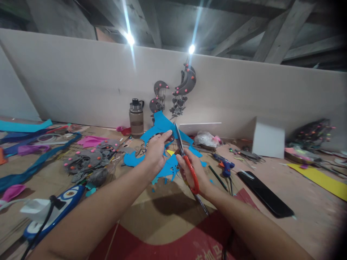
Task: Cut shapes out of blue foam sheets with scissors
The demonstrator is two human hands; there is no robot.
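Observation:
Near the middle, my left hand [157,150] pinches a large, irregular blue sheet [164,124], which is raised above the table. My right hand [193,168] is wrapped round orange-handled scissors [191,175]. Their blades point up and away, against the right part of the sheet; whether they are parted is hard to tell. Below both hands lie more blue scraps [166,169] with ragged edges. Under my right hand a thin metal tool [202,206] shows, its upper end hidden.
A bottle [136,121] stands behind my left hand. Grey felt pieces [86,159] and a power strip [58,213] lie left. On the right are a blue glue gun [226,166], a black phone [264,193] and yellow sheet [320,180]. Moon-shaped ornaments [187,83] hang behind.

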